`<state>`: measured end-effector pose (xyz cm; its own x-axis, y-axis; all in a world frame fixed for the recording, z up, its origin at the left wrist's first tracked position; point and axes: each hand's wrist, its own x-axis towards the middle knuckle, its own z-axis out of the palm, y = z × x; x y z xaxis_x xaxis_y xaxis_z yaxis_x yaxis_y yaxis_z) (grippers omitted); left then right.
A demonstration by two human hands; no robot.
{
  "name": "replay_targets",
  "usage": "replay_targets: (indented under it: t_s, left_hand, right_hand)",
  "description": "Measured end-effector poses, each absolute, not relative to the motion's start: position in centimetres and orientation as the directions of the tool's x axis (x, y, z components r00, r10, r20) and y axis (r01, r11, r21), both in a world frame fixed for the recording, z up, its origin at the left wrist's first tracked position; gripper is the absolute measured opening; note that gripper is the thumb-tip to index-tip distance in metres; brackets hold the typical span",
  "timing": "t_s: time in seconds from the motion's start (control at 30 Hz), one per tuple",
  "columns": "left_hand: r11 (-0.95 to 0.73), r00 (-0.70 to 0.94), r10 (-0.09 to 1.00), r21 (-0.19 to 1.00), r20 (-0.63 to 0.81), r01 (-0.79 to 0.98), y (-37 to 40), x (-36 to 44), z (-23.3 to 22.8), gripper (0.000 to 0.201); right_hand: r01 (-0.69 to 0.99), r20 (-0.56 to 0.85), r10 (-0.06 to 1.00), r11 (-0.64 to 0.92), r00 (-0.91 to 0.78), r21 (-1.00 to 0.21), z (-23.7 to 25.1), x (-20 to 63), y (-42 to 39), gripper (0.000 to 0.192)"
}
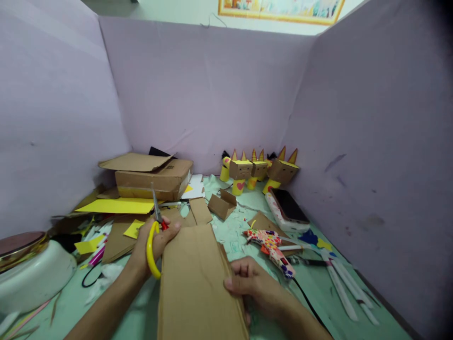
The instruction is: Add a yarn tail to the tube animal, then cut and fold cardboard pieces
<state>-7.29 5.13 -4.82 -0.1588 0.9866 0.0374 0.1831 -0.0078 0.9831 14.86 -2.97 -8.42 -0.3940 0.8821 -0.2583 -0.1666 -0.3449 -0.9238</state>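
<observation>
My left hand (163, 241) is closed on a pair of scissors (150, 250) with yellow handles, its blades pointing up and away from me. The thumb of that hand also rests at the far left corner of a long brown cardboard piece (198, 283). My right hand (257, 286) grips the cardboard's right edge, thumb on top and fingers curled at the side. Layered edges show along the cardboard, and its near end runs out of view. Beyond it lie a small folded cardboard piece (222, 206) and a flat cardboard scrap (200, 210).
A patterned glue gun (271, 248) with a black cord lies at right, near a phone (289, 206) and white sticks (341, 288). Cardboard-headed yellow figures (240, 171) stand at the back. A cardboard box (155, 182), yellow sheet (116, 205) and white jar (38, 274) are left.
</observation>
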Motion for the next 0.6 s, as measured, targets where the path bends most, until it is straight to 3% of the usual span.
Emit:
replay_targets:
  t_s: [0.17,0.23,0.3,0.4,0.5,0.53,0.6]
  left_hand:
    - [0.222,0.190,0.950,0.963,-0.250,0.156,5.8,-9.2,-6.1,0.038]
    - [0.257,0.227,0.932,0.957,-0.283,0.138,5.4,-9.3,-6.0,0.037]
    - [0.264,0.228,0.935,0.963,-0.270,0.058,5.1,-9.1,-5.4,0.036]
    - [0.262,0.149,0.958,0.957,-0.243,-0.126,4.8,-8.5,-3.8,0.041]
    - [0.168,-0.055,0.980,0.942,-0.192,-0.291,4.9,-7.6,-2.8,0.043]
    - [0.120,-0.129,0.977,0.936,-0.172,-0.332,4.9,-7.2,-2.8,0.042]
    - [0.013,-0.275,0.954,0.931,-0.121,-0.364,4.7,-6.3,-3.4,0.040]
  right_hand:
    - [-0.020,-0.401,0.753,-0.480,-0.521,-0.877,-8.6,14.4,-3.1,0.043]
    - [-0.082,-0.369,0.783,-0.468,-0.500,-0.880,-8.4,14.7,-2.9,0.042]
    - [-0.256,-0.335,0.842,-0.466,-0.423,-0.847,-8.1,15.0,-2.8,0.041]
    - [-0.489,-0.367,0.879,-0.475,-0.304,-0.731,-7.6,15.2,-2.7,0.038]
    - [-0.492,-0.302,0.917,-0.396,-0.261,-0.776,-7.8,15.1,-2.9,0.031]
    - [-0.465,-0.242,0.927,-0.355,-0.285,-0.811,-8.0,14.9,-3.0,0.034]
    - [-0.424,-0.136,0.912,-0.307,-0.387,-0.852,-8.7,14.0,-3.1,0.059]
